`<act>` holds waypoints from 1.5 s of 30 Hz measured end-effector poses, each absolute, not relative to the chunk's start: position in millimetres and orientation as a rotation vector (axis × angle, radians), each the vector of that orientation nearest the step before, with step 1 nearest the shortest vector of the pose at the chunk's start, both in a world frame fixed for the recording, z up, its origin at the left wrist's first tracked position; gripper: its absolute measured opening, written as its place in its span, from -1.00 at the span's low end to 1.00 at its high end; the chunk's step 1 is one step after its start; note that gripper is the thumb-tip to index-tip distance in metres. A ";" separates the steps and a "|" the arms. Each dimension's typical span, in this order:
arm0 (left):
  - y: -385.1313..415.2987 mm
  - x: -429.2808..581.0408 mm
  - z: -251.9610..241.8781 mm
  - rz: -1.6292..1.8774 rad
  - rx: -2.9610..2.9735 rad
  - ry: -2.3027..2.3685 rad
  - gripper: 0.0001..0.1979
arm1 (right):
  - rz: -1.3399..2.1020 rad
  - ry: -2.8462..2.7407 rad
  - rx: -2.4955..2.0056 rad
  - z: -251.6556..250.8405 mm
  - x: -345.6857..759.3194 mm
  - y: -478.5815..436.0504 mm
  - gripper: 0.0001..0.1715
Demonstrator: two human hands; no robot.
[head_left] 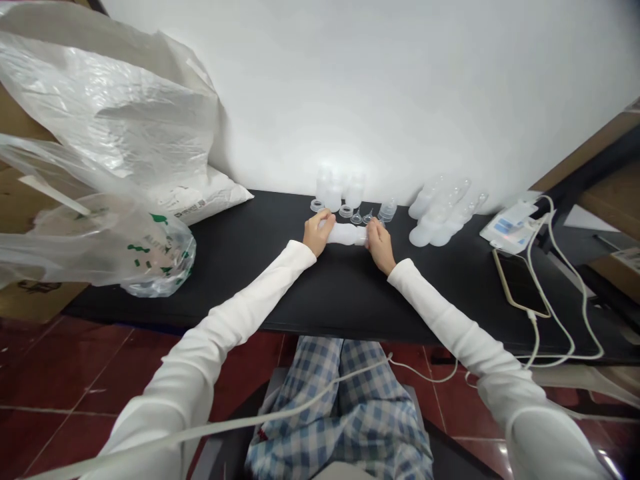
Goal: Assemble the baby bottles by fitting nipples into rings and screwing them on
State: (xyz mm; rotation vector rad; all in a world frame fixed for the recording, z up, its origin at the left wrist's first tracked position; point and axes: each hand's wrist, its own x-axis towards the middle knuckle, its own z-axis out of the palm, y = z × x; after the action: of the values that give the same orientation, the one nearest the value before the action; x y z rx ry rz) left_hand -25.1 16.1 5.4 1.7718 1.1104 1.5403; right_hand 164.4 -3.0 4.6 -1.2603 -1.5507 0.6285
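A translucent white plastic bottle (349, 234) lies sideways on the black table (240, 267) between my hands. My left hand (317, 231) is wrapped round its left end. My right hand (379, 243) is closed on its right end, at the neck. Just behind the hands stand three more white bottles (338, 189), with small clear rings and caps (346, 211) and a clear ribbed bottle top (387, 210) lying beside them.
A row of white bottles (440, 210) lies at the back right. A phone (521, 282) on a white cable and a blue-and-white packet (509, 226) lie at the right. Large plastic bags (100, 167) fill the left side. A white wall is behind.
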 end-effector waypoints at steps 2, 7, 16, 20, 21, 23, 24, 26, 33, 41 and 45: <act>11.8 -25.6 2.5 1.687 2.036 1.065 -0.57 | 0.832 -1.510 -1.316 7.0 168.9 1.5 -0.51; 13.2 -34.5 4.2 1.729 2.433 0.860 -0.59 | 1.084 -1.663 -1.440 15.3 183.1 11.7 -0.39; 28.1 -24.7 13.6 1.282 1.116 1.093 -0.57 | 0.241 -1.996 -1.028 17.7 180.9 1.7 -0.31; 23.6 -24.9 11.6 1.313 1.212 1.052 -0.56 | 0.337 -1.931 -1.123 14.8 186.2 7.0 -0.39; 21.6 -26.3 10.9 1.367 1.327 1.065 -0.54 | 0.382 -1.866 -1.158 14.6 185.3 7.4 -0.41; 18.7 -29.7 9.2 1.480 1.632 1.101 -0.52 | 0.465 -1.718 -1.198 15.5 181.3 7.6 -0.42; 18.1 -31.5 8.1 1.532 1.796 1.120 -0.52 | 0.520 -1.657 -1.209 16.4 179.1 7.7 -0.40; 19.2 -34.8 5.3 1.600 2.096 1.153 -0.54 | 0.720 -1.582 -1.247 19.3 175.8 8.3 -0.37; 28.9 -39.8 -0.4 1.427 2.905 0.941 -0.64 | 1.439 -1.351 -1.578 35.7 186.1 11.2 -0.48; 34.5 -30.6 -0.3 1.463 2.420 0.996 -0.61 | 1.128 -1.305 -1.345 26.8 180.0 10.6 -0.43; 36.0 -21.7 -8.0 1.368 1.793 1.133 -0.54 | 0.822 -1.494 -1.035 21.3 172.0 6.2 -0.31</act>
State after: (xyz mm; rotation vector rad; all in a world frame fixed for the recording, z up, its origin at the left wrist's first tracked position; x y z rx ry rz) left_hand -21.7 36.0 -8.0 1.7934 1.1326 1.3680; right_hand 172.0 6.2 21.3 -1.0353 -1.4939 0.8224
